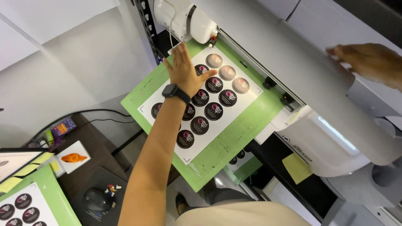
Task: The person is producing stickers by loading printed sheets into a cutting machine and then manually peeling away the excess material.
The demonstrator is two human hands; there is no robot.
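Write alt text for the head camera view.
A person's left hand presses flat on a white sheet of round black stickers lying on a green cutting mat fed into a white cutting machine. Their right hand rests on the machine's open lid.

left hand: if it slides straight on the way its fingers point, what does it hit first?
Probably the white cutting machine. The left hand lies flat on the sticker sheet, fingers aimed toward the machine's left end cap; the sheet's top edge comes first, then that housing. Depth unclear.

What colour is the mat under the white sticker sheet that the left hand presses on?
Light green cutting mat, clearest in the head view.
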